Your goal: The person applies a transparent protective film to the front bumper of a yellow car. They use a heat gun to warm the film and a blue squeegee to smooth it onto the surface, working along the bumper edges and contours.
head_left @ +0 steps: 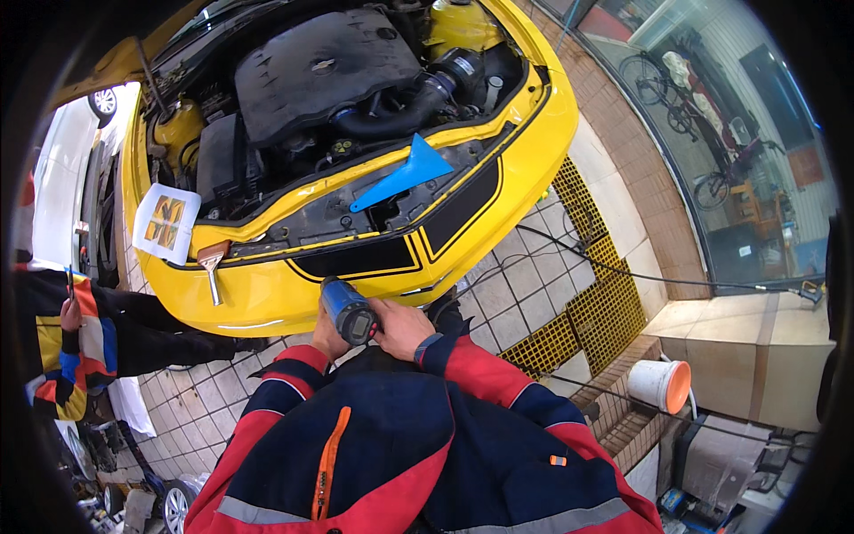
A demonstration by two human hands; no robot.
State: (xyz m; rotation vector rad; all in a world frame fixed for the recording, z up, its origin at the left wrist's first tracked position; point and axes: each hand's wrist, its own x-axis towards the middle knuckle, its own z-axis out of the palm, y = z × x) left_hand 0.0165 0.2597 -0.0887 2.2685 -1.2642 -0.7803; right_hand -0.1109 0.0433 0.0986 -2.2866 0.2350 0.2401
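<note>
In front of the yellow car's nose, I hold a blue heat gun with a small display at its back end. My left hand wraps around it from the left and below. Against its right side rest the fingers of my right hand, close to the display; part of that grip is hidden. Just beyond the gun is a black panel on the yellow front, with a second black panel to its right. A blue triangular squeegee lies across the front of the engine bay.
A flat tool with a brown head and a picture sheet lie on the car's left front edge. Another person stands at left. A black hose crosses the tiles and yellow grating. A white bucket lies at right.
</note>
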